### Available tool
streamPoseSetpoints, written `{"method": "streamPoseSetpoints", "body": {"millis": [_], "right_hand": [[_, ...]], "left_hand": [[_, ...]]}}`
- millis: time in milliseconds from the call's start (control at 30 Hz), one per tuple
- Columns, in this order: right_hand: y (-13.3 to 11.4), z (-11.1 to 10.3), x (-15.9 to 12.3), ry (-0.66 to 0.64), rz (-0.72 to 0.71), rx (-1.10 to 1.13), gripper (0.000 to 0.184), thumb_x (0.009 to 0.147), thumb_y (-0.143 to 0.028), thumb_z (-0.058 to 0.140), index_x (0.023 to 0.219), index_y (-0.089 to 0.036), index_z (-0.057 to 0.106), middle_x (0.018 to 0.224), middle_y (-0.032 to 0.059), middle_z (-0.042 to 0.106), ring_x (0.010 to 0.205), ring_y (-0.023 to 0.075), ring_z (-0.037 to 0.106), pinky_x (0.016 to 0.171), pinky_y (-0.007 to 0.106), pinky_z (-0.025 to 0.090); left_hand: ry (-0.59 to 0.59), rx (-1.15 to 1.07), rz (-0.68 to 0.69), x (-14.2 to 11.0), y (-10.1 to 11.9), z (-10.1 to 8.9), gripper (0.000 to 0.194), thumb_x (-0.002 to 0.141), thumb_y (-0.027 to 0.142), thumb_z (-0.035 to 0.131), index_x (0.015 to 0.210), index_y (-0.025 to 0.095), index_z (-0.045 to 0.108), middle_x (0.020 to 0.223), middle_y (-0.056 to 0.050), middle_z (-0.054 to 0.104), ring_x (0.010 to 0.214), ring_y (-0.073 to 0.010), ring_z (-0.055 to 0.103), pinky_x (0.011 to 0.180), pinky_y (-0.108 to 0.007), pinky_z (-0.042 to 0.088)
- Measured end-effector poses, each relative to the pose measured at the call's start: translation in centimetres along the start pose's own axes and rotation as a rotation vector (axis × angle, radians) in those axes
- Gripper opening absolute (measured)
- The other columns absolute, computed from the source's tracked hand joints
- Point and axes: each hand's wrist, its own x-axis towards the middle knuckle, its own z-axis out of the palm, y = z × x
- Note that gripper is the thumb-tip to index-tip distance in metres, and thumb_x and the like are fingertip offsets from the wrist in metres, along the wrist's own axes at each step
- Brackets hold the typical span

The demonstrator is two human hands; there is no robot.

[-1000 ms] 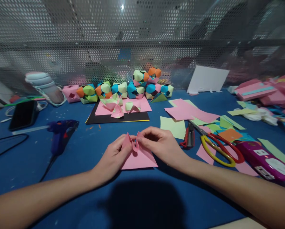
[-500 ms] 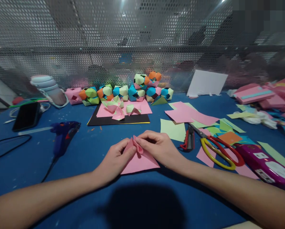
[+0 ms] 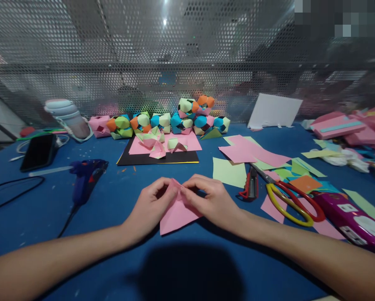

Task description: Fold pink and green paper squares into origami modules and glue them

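Between my hands is a partly folded sheet of pink paper (image 3: 177, 215), its wide end toward me and its pointed end away. My left hand (image 3: 149, 205) pinches the upper left edge between thumb and fingers. On the other side, my right hand (image 3: 210, 198) grips the upper right edge, thumb pressed near the fold. The fingertips hide part of the crease. Beyond them, folded pink and green paper pieces (image 3: 157, 148) rest on pink paper over a black sheet (image 3: 174, 157).
A blue glue gun (image 3: 85, 179) and a phone (image 3: 39, 151) lie left. On the right are scissors (image 3: 295, 205), a red cutter (image 3: 251, 185), a purple case (image 3: 353, 217) and paper scraps. Folded paper balls (image 3: 160, 122) line the perforated metal panel (image 3: 127, 42), beside a bottle (image 3: 68, 119).
The raised fold at the top of the pink paper now lies flatter under my fingers. The sheet has turned slightly, its lower left corner coming nearer. Both hands keep their grip.
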Motion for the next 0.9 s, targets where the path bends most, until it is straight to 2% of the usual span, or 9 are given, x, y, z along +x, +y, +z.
{"method": "streamPoseSetpoints", "body": {"millis": [267,433,500,567,633,733,800,900], "right_hand": [[0.5,0.1,0.0,-0.011,0.006,0.017,0.016,0.085,-0.016,0.051,0.076,-0.017,0.064,0.069,0.0014,0.061,0.064,0.011,0.055,0.06,0.023,0.043],[0.6,0.1,0.0,-0.056,0.099,0.076,0.015,0.085,-0.022,0.051,0.082,-0.016,0.065,0.075,0.0028,0.061,0.069,0.0123,0.056,0.064,0.025,0.044],[0.6,0.0,0.1,-0.028,0.135,0.123,0.016,0.084,-0.025,0.053,0.092,-0.017,0.064,0.085,0.004,0.061,0.073,0.0129,0.056,0.065,0.026,0.044],[0.7,-0.2,0.1,0.022,0.153,0.178,0.016,0.081,-0.024,0.053,0.093,-0.018,0.063,0.091,0.0041,0.06,0.078,0.0132,0.056,0.067,0.026,0.043],[1.0,-0.6,0.2,0.048,0.195,0.25,0.012,0.079,-0.018,0.047,0.078,-0.018,0.059,0.08,0.0013,0.058,0.073,0.0123,0.053,0.066,0.026,0.041],[1.7,-0.9,0.3,0.038,0.305,0.385,0.018,0.076,-0.015,0.038,0.059,-0.019,0.044,0.056,-0.0037,0.045,0.056,0.0099,0.042,0.055,0.025,0.033],[2.3,-0.9,0.5,0.023,0.351,0.475,0.018,0.075,-0.016,0.037,0.058,-0.019,0.041,0.051,-0.0052,0.041,0.05,0.0088,0.038,0.051,0.024,0.03],[3.1,-0.6,0.9,0.006,0.442,0.597,0.013,0.078,-0.023,0.047,0.067,-0.018,0.052,0.056,-0.0051,0.051,0.052,0.0078,0.047,0.054,0.023,0.036]], "left_hand": [[0.042,0.006,-0.038,0.2,-0.2,0.0,0.023,0.08,0.04,0.057,0.08,0.017,0.063,0.075,0.002,0.061,0.068,-0.0109,0.051,0.06,-0.02,0.04],[0.052,0.032,-0.051,0.3,-0.3,-0.1,0.021,0.08,0.038,0.057,0.079,0.017,0.062,0.074,0.002,0.061,0.067,-0.0107,0.051,0.059,-0.02,0.04],[0.06,0.029,-0.058,0.3,-0.4,-0.1,0.02,0.08,0.036,0.057,0.078,0.017,0.062,0.073,0.002,0.06,0.067,-0.0107,0.051,0.059,-0.02,0.04],[0.064,0.026,-0.068,0.3,-0.4,0.0,0.02,0.08,0.035,0.057,0.077,0.016,0.062,0.073,0.002,0.06,0.067,-0.0107,0.051,0.059,-0.02,0.039],[0.065,0.025,-0.089,0.4,-0.4,0.1,0.02,0.079,0.035,0.057,0.077,0.016,0.062,0.072,0.002,0.06,0.066,-0.0107,0.05,0.058,-0.02,0.039],[0.064,0.028,-0.121,0.4,-0.4,0.1,0.022,0.079,0.036,0.057,0.075,0.015,0.062,0.07,0.002,0.059,0.064,-0.0107,0.049,0.056,-0.02,0.037],[0.063,0.036,-0.128,0.4,-0.4,0.2,0.023,0.078,0.037,0.057,0.074,0.015,0.062,0.069,0.001,0.059,0.063,-0.0108,0.049,0.055,-0.021,0.037],[0.059,0.041,-0.13,0.4,-0.5,0.2,0.024,0.078,0.038,0.056,0.075,0.015,0.061,0.069,0.001,0.058,0.062,-0.0109,0.048,0.054,-0.021,0.036]]}}
